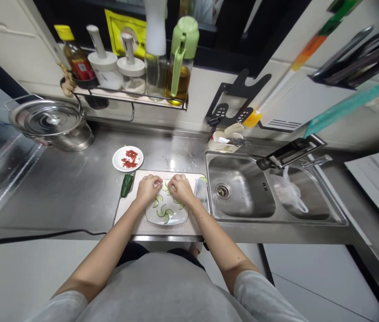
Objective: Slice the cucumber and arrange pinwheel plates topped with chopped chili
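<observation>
A white plate (pixel 162 218) with several thin cucumber slices (pixel 163 210) rests on a pale cutting board (pixel 132 210) at the counter's front edge. My left hand (pixel 147 188) and my right hand (pixel 180 188) hover over the plate's far rim, fingers curled and pinched together near a slice (pixel 165 184) between them. What each fingertip holds is too small to make out. A cucumber end piece (pixel 126 184) lies just left of the board.
A small white dish of chopped red chilli (pixel 128 158) sits behind the board. A steel pot with lid (pixel 50 123) stands far left, a condiment rack (pixel 132 96) on the back wall. The double sink (pixel 243 192) lies right, a plastic bag (pixel 288 194) in its right basin.
</observation>
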Demonstrator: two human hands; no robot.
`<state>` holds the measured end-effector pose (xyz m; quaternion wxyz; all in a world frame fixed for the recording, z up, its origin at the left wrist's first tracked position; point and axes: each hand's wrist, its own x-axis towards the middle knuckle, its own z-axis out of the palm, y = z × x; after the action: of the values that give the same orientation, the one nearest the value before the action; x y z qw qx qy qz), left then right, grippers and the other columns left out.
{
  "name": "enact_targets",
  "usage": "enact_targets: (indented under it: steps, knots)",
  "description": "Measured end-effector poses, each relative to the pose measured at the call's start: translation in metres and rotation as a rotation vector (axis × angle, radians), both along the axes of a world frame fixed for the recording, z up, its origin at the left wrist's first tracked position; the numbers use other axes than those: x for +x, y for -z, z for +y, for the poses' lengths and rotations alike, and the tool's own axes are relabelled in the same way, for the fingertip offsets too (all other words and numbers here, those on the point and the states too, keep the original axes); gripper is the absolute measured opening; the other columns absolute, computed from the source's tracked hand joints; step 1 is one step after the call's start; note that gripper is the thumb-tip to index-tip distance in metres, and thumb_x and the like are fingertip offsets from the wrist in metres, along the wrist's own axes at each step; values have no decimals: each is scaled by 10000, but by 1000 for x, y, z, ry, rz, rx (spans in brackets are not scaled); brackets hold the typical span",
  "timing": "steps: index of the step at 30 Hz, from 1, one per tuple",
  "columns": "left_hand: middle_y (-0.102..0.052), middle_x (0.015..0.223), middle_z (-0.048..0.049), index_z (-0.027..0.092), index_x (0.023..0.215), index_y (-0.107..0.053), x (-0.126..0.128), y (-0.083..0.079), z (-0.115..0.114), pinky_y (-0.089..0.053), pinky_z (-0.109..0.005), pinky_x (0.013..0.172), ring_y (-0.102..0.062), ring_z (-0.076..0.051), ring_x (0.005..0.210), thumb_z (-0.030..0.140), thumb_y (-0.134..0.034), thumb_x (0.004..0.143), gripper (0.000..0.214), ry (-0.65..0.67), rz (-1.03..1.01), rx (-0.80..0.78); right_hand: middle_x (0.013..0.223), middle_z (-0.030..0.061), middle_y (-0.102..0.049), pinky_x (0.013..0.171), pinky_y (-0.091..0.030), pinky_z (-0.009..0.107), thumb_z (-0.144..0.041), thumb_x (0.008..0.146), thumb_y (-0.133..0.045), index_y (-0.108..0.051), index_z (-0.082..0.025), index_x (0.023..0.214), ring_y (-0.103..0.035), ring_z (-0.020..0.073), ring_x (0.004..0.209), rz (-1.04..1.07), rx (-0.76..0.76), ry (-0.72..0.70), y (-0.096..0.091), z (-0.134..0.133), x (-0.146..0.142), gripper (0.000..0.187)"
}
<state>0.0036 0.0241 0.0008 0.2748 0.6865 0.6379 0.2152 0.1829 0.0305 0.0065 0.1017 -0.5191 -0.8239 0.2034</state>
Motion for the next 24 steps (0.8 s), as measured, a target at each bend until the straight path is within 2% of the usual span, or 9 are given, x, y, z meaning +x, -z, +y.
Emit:
enact_targets:
  steps: [4,17,24]
  knots:
    - [-649,879,-53,252,876,-691,7,1,-2,-376,-363,844,-564,-245,923,275,-590,773,146,9,92,-36,1044,66,-558,845,-344,321,-229,867,-533,-658,-197,872,-409,215,993,-6,11,16,3,-1,-4,130]
    - [-643,940,-61,250,886,-688,20,-1,-1,-343,-393,864,-551,-265,993,285,-578,801,144,36,142,-101,1070,65,-543,849,-341,347,-240,856,-549,-658,-214,929,-395,229,1012,-2,11,36,6,-3,1,134]
    - [-640,961,-41,265,921,-680,23,-4,-3,-342,-387,887,-542,-247,1011,312,-561,817,165,49,178,-133,1059,62,-539,847,-355,352,-237,839,-576,-653,-218,891,-397,233,1003,60,24,59,10,-3,7,95]
